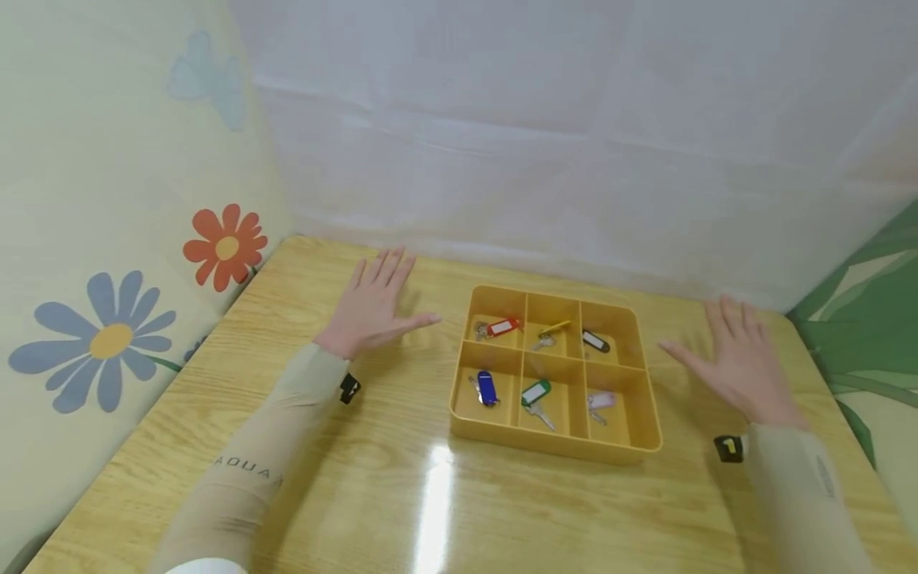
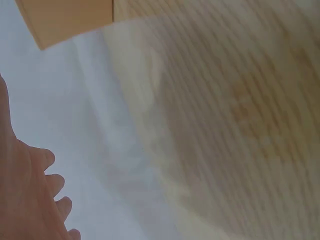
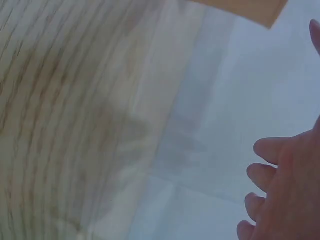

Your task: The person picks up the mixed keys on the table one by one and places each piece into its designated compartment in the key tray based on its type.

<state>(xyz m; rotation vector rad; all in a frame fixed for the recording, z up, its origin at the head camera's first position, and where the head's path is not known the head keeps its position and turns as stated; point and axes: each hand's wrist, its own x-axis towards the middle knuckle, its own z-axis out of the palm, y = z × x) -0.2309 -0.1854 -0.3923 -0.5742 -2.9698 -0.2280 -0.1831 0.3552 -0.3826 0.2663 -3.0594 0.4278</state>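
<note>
An orange-yellow tray (image 1: 555, 448) with six compartments lies between my two hands. Its back row holds keys with a red tag (image 1: 504, 327), a yellow tag (image 1: 555, 327) and a black tag (image 1: 596, 341). In the front row lie keys with a blue tag (image 1: 487, 388), a green tag (image 1: 535, 392) and a pale pink tag (image 1: 601, 401). My left hand (image 1: 373, 305) is left of the tray, fingers straight and spread, thumb toward it. Over on the right side, my right hand (image 1: 742, 363) is likewise spread, its thumb toward the tray. Both hold nothing.
The tray stands on a wood-grain table (image 1: 358, 494). White cloth (image 1: 502, 159) hangs along the back edge. A flower-printed cloth (image 1: 107, 199) borders the left side, and a green leaf print (image 1: 875, 319) borders the right.
</note>
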